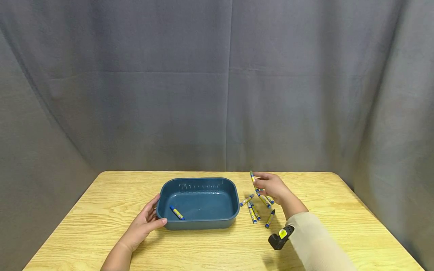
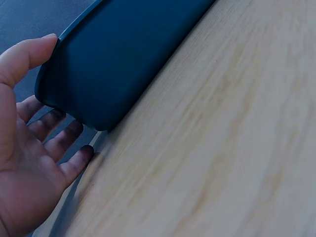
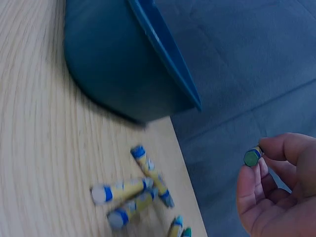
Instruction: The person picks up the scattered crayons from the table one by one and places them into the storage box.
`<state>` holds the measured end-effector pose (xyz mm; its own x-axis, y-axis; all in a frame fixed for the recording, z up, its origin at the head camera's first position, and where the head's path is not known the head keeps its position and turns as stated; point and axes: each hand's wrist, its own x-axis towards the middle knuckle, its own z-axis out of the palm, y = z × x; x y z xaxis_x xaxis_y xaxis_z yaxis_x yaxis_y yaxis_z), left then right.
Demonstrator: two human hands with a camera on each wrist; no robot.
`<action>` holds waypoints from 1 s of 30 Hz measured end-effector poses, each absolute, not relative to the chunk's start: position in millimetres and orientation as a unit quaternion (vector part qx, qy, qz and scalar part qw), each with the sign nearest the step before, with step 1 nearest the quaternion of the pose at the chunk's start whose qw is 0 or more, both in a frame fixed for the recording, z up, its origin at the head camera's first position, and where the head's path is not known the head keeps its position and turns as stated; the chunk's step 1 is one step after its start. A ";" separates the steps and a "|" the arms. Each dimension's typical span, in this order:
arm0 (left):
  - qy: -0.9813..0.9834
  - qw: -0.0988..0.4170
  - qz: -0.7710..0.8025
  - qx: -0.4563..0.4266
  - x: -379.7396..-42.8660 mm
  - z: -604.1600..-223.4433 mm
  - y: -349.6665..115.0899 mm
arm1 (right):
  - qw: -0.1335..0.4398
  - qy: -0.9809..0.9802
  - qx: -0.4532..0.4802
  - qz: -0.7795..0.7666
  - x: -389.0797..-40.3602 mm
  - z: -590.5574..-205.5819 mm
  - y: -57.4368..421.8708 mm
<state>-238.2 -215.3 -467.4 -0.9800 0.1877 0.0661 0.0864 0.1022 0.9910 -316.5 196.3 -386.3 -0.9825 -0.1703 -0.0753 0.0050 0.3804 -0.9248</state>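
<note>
A dark blue plastic basin (image 1: 199, 224) sits on the table with one yellow-and-blue crayon (image 1: 177, 212) inside, near its left end. My left hand (image 1: 144, 222) holds the basin's near left corner, thumb on the rim and fingers spread along the outer left side. To the right of the basin, my right hand (image 1: 272, 187) pinches a green-tipped crayon (image 3: 252, 157) between thumb and fingertips, raised above the table. Beneath and in front of that hand lie several loose crayons (image 1: 252, 213), some crossing one another. One lone crayon (image 1: 270, 218) rests nearer the front.
The light wooden table (image 1: 210, 250) has its far edge just behind the basin and the right hand. A grey curtain (image 1: 169, 113) hangs behind and on both sides. A small black wrist device (image 1: 280, 238) is on the right sleeve.
</note>
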 end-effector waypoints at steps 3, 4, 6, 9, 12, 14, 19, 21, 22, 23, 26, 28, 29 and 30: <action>0.739 0.041 0.666 0.094 -238.0 -467.4 -214.3 | 0.077 0.821 -0.056 -0.563 -318.4 -383.9 186.2; 0.739 0.042 0.666 0.094 -237.8 -467.4 -214.0 | 0.077 0.819 -0.059 -0.566 -319.1 -383.3 182.9; 0.740 0.043 0.665 0.093 -237.6 -467.0 -213.3 | 0.078 0.816 -0.060 -0.569 -320.7 -382.5 176.1; 0.743 0.041 0.662 0.091 -238.0 -466.0 -212.4 | 0.080 0.814 -0.058 -0.573 -322.9 -381.2 164.8; 0.744 0.038 0.661 0.089 -239.1 -464.9 -211.9 | 0.082 0.816 -0.060 -0.569 -324.7 -380.2 153.6; 0.743 0.041 0.662 0.088 -239.7 -464.5 -211.9 | 0.086 0.813 -0.061 -0.572 -325.6 -379.5 146.1; 0.743 0.040 0.663 0.086 -240.0 -465.0 -212.1 | 0.095 0.810 -0.070 -0.574 -327.7 -378.0 128.2; 0.742 0.039 0.663 0.086 -240.0 -464.9 -211.9 | 0.098 0.811 -0.071 -0.572 -328.2 -378.0 121.2; 0.743 0.039 0.663 0.086 -240.0 -464.7 -211.7 | 0.100 0.812 -0.071 -0.571 -328.3 -378.2 117.6; 0.743 0.039 0.663 0.085 -240.1 -464.6 -211.4 | 0.101 0.812 -0.072 -0.570 -328.3 -378.5 114.3; 0.744 0.038 0.662 0.082 -240.5 -464.6 -210.3 | 0.108 0.812 -0.072 -0.570 -327.2 -380.1 104.9; 0.745 0.037 0.661 0.081 -240.9 -465.1 -209.9 | 0.115 0.809 -0.074 -0.572 -326.0 -381.3 99.2; 0.746 0.036 0.660 0.081 -241.1 -465.4 -209.6 | 0.119 0.808 -0.078 -0.572 -325.3 -381.8 96.5; 0.746 0.035 0.660 0.081 -241.1 -465.5 -209.4 | 0.123 0.806 -0.081 -0.573 -324.8 -382.6 94.0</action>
